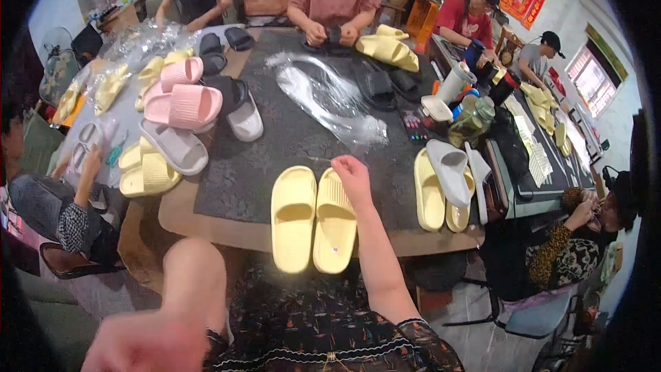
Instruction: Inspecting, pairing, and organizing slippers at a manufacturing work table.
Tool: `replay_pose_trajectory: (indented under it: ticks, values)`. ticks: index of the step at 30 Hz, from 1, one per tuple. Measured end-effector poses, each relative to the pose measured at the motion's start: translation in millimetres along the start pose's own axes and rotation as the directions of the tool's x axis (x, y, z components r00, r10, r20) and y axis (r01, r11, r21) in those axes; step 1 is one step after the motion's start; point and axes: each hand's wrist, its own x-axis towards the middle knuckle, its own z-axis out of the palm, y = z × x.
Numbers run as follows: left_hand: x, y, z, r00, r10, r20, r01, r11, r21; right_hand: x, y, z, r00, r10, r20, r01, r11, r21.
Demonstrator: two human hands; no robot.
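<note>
We see the left hand (pixel 138 343) blurred, arm bent, nearer us than the dark mat (pixel 234 172); its grip we cannot tell. Paired yellow slide sandals (pixel 294 219) straddle the mat's near edge. Right hand (pixel 354 179) reaches over the mat, fingertips drawn together.

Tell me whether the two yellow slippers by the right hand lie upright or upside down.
Upright: both yellow slippers have their straps and footbeds facing up, toward the camera.
</note>
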Motion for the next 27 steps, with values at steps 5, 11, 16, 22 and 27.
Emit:
replay_pose_trajectory:
  ticks: [5,11,16,22,27]
  values:
    - [-58,-16,-36,0.486,-0.848,-0.210,0.784,0.317,0.534,1,2,-3,0.993,0.117,-0.008,-0.118,0.991,-0.056]
    - [-204,-110,-122,0.166,-0.906,-0.389,0.269,-0.338,0.902,1,4,-5,0.996,0.057,0.063,-0.066,0.988,0.139]
    - [-284,-103,-152,-0.195,-0.825,-0.531,0.530,-0.544,0.651,3,7,-4,0.998,0.059,0.030,-0.063,0.990,0.125]
    - [-317,-91,-160,-0.322,-0.682,-0.657,0.874,-0.481,0.072,1,10,-3,0.995,0.094,-0.023,-0.086,0.970,0.226]
    - [-313,-83,-159,-0.346,-0.672,-0.655,0.908,-0.416,-0.053,-2,4,-2,0.998,0.065,-0.020,-0.059,0.974,0.218]
